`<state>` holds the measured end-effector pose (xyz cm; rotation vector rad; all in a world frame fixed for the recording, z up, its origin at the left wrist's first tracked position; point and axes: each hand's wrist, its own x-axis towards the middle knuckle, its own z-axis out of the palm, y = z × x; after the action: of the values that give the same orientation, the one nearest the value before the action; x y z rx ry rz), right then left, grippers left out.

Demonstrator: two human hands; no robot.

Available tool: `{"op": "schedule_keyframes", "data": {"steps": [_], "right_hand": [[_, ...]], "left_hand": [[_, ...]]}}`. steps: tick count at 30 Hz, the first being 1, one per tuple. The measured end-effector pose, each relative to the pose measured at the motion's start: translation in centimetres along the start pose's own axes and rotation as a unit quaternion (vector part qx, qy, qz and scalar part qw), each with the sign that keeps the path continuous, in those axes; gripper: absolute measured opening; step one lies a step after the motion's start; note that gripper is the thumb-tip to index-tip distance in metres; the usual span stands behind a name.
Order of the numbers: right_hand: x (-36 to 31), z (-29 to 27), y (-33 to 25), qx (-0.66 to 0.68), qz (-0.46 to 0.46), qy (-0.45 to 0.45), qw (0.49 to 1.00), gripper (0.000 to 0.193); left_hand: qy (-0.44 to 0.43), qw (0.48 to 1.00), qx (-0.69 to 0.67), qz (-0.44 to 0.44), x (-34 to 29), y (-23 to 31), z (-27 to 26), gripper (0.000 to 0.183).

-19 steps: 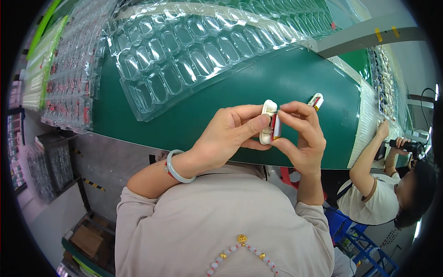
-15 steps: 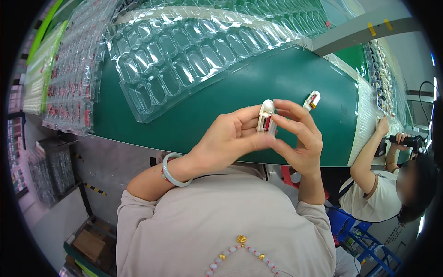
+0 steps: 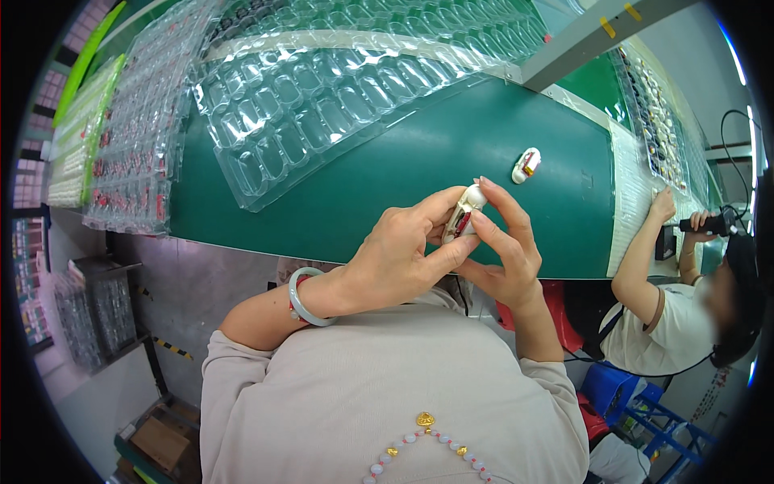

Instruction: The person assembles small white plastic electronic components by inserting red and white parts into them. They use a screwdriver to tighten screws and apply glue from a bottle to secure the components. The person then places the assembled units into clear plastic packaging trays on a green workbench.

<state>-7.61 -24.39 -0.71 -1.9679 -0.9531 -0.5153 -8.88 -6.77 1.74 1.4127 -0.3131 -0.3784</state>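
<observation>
Over the near edge of the green table, my left hand (image 3: pixel 399 250) grips a small oblong white plastic casing (image 3: pixel 472 198) between thumb and fingers. The casing has a smooth rounded end pointing up and shows red and dark parts along its open side. From the other side, my right hand (image 3: pixel 512 246) closes its fingertips on the same casing, with the thumb low and partly hidden. A similar white casing (image 3: pixel 526 165) with a red and yellow part inside lies on the table beyond my right hand.
Clear plastic blister trays (image 3: pixel 298 113) spread over the table at the far left. Stacked trays with red parts (image 3: pixel 133 153) stand at the left edge. A grey metal post (image 3: pixel 601 40) rises at the far right. A co-worker (image 3: pixel 669 323) works at the right, near a white ribbed tray (image 3: pixel 633 194).
The casing in my hands has tilted to the right, and my right hand's fingers have shifted around its top. The view has turned slightly.
</observation>
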Motion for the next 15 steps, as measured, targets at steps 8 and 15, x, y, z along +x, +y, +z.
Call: {"op": "schedule_keyframes", "data": {"steps": [8, 15], "right_hand": [[-2.5, -1.0, 0.9, -0.066, 0.050, 0.038, 0.996, 0.060], [-4.9, -5.8, 4.2, -0.076, 0.158, 0.081, 0.981, 0.057]], "left_hand": [[-0.092, 0.987, -0.088, -0.098, 3.2, -1.9, 0.9, 0.043], [-0.164, 0.980, -0.038, -0.104, 8.5, -1.7, 3.0, 0.058]]}}
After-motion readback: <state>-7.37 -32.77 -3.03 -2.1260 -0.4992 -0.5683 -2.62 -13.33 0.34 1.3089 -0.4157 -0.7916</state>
